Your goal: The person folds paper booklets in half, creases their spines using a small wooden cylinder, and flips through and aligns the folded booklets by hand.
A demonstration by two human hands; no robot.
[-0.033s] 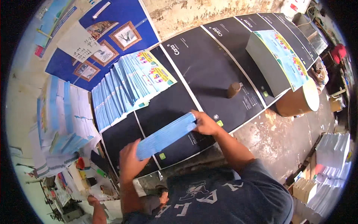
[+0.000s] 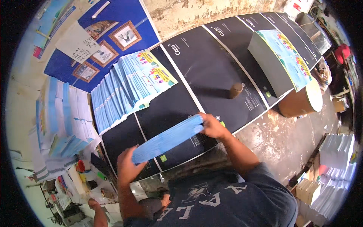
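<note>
My left hand [image 2: 128, 163] is closed around the near-left end of a bundle of blue folded sheets [image 2: 168, 139]. At the bundle's other end, my right hand [image 2: 214, 126] grips the far-right edge. The bundle is held level over the black table covering, with its layered edges facing up. Beyond it on the left lies a fanned row of folded printed sheets [image 2: 121, 90], blue-edged with colourful covers. A small brown block [image 2: 236, 90] stands on the black covering past my right hand.
At the table's right rests a tall stack of flat printed sheets [image 2: 270, 70]. A brown drum [image 2: 298, 100] stands below that corner. More paper piles [image 2: 62, 117] crowd the left wall, and other stacks [image 2: 336, 151] sit at the lower right. A blue board [image 2: 145, 28] leans at the back left.
My hands have drawn slightly apart, the left one moving left and the right one a little right. The blue bundle between them now looks longer. The other stacks stay in place.
</note>
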